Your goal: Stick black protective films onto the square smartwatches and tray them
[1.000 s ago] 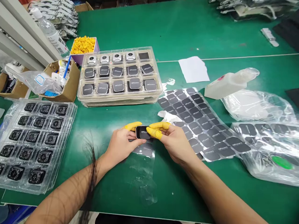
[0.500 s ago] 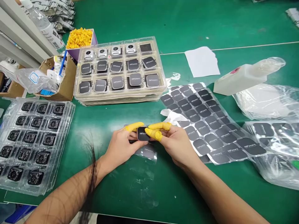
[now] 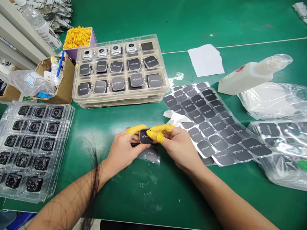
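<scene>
In the head view, the left hand (image 3: 122,150) and right hand (image 3: 179,148) meet at six o'clock, their yellow-cotted fingers (image 3: 157,136) pinching a black unit (image 3: 144,136) by its edges; its underside is hidden. In the tray (image 3: 120,103) at twelve o'clock, four top-row units (image 3: 116,49) show silver faces, and the two rows below are black-topped. Many pads (image 3: 211,127) lie on a sheet at three o'clock, with the far right ones blurred under plastic film (image 3: 283,159).
</scene>
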